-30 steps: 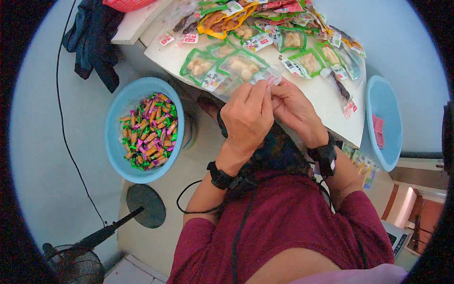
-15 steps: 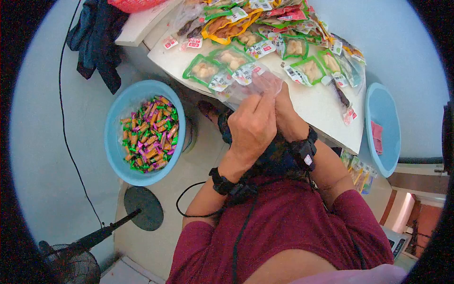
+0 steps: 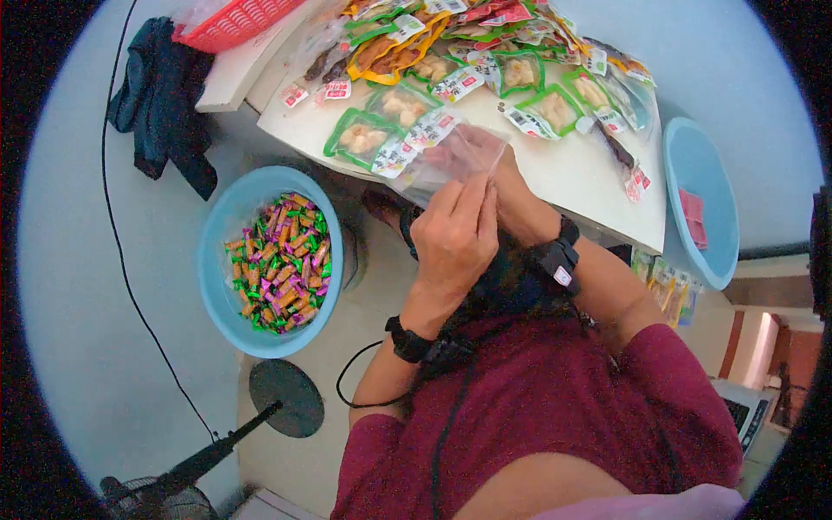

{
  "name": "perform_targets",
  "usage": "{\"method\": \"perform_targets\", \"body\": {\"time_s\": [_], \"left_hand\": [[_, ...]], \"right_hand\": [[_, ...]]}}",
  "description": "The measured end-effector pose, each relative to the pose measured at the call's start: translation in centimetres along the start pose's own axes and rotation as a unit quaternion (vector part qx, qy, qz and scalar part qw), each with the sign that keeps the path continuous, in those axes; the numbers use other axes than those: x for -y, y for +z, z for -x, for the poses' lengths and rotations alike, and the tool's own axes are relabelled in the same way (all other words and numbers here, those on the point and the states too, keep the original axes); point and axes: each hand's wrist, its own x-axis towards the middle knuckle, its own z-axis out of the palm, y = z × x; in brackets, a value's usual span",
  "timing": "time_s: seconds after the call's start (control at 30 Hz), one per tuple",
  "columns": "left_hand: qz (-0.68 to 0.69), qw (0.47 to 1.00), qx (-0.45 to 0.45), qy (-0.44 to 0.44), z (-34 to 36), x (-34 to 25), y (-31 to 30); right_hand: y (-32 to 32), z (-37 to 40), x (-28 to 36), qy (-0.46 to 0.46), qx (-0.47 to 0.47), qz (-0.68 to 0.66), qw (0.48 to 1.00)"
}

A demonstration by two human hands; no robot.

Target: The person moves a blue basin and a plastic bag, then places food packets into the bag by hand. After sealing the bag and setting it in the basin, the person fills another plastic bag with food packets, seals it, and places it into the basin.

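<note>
A clear plastic bag [image 3: 459,165] spans the gap between my two hands at the table's front edge. My left hand [image 3: 452,230] pinches its near edge, thumb and fingers pressed together. Through the film show the fingers of my right hand [image 3: 513,186], bent around the bag's right end. Beyond the hands, the bag reaches to two green-edged food packets [image 3: 360,139] with pale chunks in them and white printed labels [image 3: 431,128]. Both wrists wear black straps.
A white table [image 3: 555,186] carries a heap of packaged snacks [image 3: 485,39] at the back. To the left stands a blue tub [image 3: 208,260] of wrapped candies, near a fan base [image 3: 290,407]. Another blue tub [image 3: 724,173] is at the right. A red basket [image 3: 234,30] sits at upper left.
The whole view has shifted a little. Both hands keep their hold on the clear bag, which now lies flatter and more spread between them.
</note>
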Motion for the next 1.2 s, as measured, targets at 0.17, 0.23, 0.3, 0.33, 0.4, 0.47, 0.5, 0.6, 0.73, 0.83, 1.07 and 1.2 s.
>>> {"method": "perform_targets", "body": {"time_s": [0.17,0.23,0.3,0.33,0.4,0.47,0.5,0.6,0.73,0.83,1.07,1.2], "left_hand": [[-0.034,0.999,0.041,0.005,1.7,0.4,-2.5],[-0.049,0.997,0.016,0.05,3.1,1.8,-2.9],[-0.092,0.994,0.04,0.053,4.3,2.6,-3.8],[-0.114,0.991,0.053,0.055,4.6,2.7,-4.2],[-0.146,0.982,0.068,0.103,4.7,2.8,-4.5],[-0.175,0.969,0.09,0.151,4.8,2.5,-4.5],[-0.189,0.961,0.104,0.175,4.7,2.3,-4.5],[-0.227,0.939,0.148,0.212,4.9,1.8,-4.0],[-0.243,0.926,0.184,0.222,4.6,1.1,-3.3],[-0.273,0.911,0.201,0.235,4.3,1.1,-3.3],[-0.347,0.889,0.185,0.236,2.5,1.0,-4.9],[-0.363,0.876,0.202,0.247,1.5,0.9,-6.3]], "right_hand": [[-0.9,4.5,3.8,0.06,-0.054,0.028,0.996],[-2.8,5.5,5.6,0.038,-0.078,0.156,0.984],[-4.8,5.7,6.3,-0.007,-0.103,0.277,0.955],[-5.8,5.6,6.4,-0.042,-0.117,0.335,0.934],[-7.0,4.9,6.4,-0.154,-0.101,0.443,0.877],[-7.8,4.4,6.5,-0.303,-0.043,0.532,0.789],[-7.7,4.1,6.2,-0.312,-0.033,0.561,0.766],[-7.8,2.9,5.5,-0.413,0.007,0.63,0.657],[-7.8,1.6,5.4,-0.404,0.073,0.659,0.63],[-8.2,0.8,5.4,-0.398,0.1,0.687,0.6],[-8.2,0.3,6.1,-0.465,0.112,0.663,0.576],[-8.0,0.4,6.6,-0.457,0.105,0.639,0.61]]}}
